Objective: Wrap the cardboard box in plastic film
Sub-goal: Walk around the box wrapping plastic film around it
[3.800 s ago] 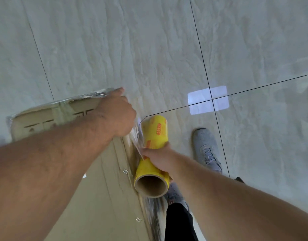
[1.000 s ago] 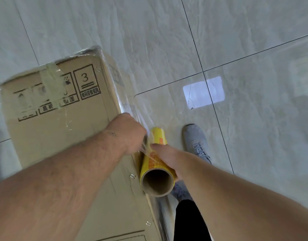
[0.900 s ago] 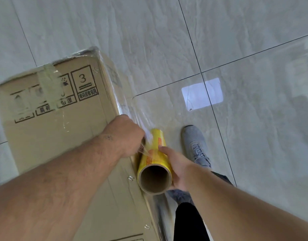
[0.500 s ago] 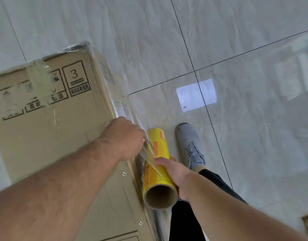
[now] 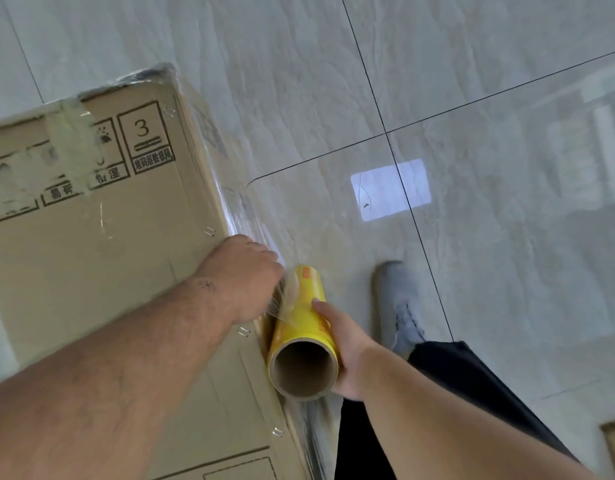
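Box [image 5: 91, 258] on floor [image 5: 472, 81], film [image 5: 240, 209] over right side. Left hand [image 5: 242, 277] curled at edge, pinning film so it stays taut. Right hand [image 5: 344, 351] grips yellow roll [image 5: 302, 337] just beside edge, ready to unroll.

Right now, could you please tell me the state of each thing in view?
cardboard box: taped shut, film along its right side.
film roll: partly unwound, held beside the box.
left hand: gripping film at the box edge.
right hand: gripping the roll.
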Available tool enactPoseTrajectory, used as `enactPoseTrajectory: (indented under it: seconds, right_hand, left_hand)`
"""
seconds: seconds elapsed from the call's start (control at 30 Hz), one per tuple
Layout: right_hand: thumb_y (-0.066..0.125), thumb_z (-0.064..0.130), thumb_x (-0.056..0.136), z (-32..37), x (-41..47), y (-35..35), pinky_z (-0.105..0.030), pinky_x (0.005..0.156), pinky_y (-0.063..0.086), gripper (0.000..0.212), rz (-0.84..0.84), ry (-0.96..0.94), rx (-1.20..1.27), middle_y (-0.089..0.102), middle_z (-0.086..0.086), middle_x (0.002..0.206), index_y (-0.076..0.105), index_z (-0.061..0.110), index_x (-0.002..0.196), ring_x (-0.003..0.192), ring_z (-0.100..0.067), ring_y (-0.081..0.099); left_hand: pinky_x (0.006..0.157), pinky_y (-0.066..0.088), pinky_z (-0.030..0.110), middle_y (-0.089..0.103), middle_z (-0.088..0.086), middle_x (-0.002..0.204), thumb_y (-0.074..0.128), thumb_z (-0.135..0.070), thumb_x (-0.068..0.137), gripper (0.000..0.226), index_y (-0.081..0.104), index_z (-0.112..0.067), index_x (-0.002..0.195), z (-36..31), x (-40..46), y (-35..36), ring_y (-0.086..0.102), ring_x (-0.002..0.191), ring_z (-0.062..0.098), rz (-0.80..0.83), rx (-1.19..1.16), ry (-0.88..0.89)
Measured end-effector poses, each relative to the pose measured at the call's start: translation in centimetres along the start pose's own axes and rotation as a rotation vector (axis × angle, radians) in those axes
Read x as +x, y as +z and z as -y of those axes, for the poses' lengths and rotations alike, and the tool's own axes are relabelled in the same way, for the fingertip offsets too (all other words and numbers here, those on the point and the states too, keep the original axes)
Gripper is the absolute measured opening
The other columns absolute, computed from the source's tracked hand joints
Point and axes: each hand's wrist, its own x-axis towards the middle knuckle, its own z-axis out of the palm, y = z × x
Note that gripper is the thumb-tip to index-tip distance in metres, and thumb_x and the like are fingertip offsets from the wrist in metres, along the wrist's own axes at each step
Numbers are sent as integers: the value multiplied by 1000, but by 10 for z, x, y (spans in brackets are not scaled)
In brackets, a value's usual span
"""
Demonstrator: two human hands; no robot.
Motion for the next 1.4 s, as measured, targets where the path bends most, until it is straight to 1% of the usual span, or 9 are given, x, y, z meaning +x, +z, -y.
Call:
enactPoseTrajectory:
  seconds: [0.13, 0.33, 0.47, 0.67, 0.83, 0.97, 1.17, 1.27, 1.4]
  right_hand:
    - [95, 53, 68, -6, 16, 3, -62, 107, 59, 96, 86, 39, 127, 79, -29, 123, 60, 10, 147, 113, -45, 80]
    - [87, 59, 78, -2, 10, -9, -51, 81, 69, 82, 26, -72, -81, 82, -22, 117, 61, 21, 146, 90, -36, 83]
    - [80, 74, 45, -18, 15, -18, -59, 104, 62, 124, -112, -176, -348, 72, -14, 128, 43, 37, 157, 107, -37, 78]
    - [50, 77, 85, -12, 20, -6, -52, 125, 42, 105, -60, -222, -623, 53, -13, 162, 23, 31, 175, 142, -39, 57]
    - [74, 69, 88, -20, 14, -17, -49, 86, 66, 79, -63, 13, -234, 81, -17, 123, 57, 24, 151, 103, -35, 83]
    - [82, 62, 90, -37, 15, -23, -51, 93, 66, 78, 111, 54, 57, 82, -24, 118, 62, 12, 146, 106, -39, 82]
    - [83, 52, 88, -47, 12, -33, -47, 74, 69, 77, -12, -35, -140, 80, -20, 119, 49, 35, 155, 93, -38, 83]
    - [87, 57, 77, -57, 7, -40, -50, 85, 68, 92, -95, -90, -278, 76, -17, 121, 44, 39, 156, 96, -37, 81]
    - [74, 74, 31, -56, 32, -31, -53, 114, 55, 146, -90, -139, -490, 67, -14, 140, 37, 31, 166, 120, -36, 72]
  left_hand:
    - [103, 41, 38, 64, -7, 114, 43, -30, 101, 27, 66, -25, 115, -11, 1, 3, 58, 119, 18, -44, -79, -40]
    - [122, 24, 44, 62, -7, 142, 28, -43, 108, 48, 64, -23, 131, -36, 2, 0, 43, 144, 19, 65, -86, -113]
    - [126, 15, 45, 59, -5, 146, 33, -40, 108, 44, 65, -21, 133, -41, 2, -8, 39, 147, 18, 97, -85, -89]
    - [110, 38, 42, 70, -5, 108, 50, -28, 98, 26, 74, -23, 108, -53, -2, 9, 62, 112, 21, 193, -30, -90]
    - [102, 41, 39, 67, -7, 101, 52, -27, 95, 19, 70, -25, 101, -56, -6, 17, 62, 106, 21, 85, -34, -122]
    - [100, 43, 35, 67, -6, 111, 50, -29, 98, 20, 68, -24, 105, -59, -1, 14, 63, 113, 22, 1, -133, -153]
    - [107, 35, 34, 63, -8, 116, 46, -32, 101, 25, 67, -26, 114, -70, -8, 25, 54, 122, 16, -19, -133, -87]
    - [117, 27, 35, 65, -9, 119, 43, -33, 104, 28, 68, -26, 113, -77, -11, 20, 54, 125, 16, -36, -145, -77]
    - [120, 27, 40, 68, -5, 110, 45, -25, 102, 20, 65, -27, 98, -94, -14, 20, 62, 112, 19, 29, -196, -73]
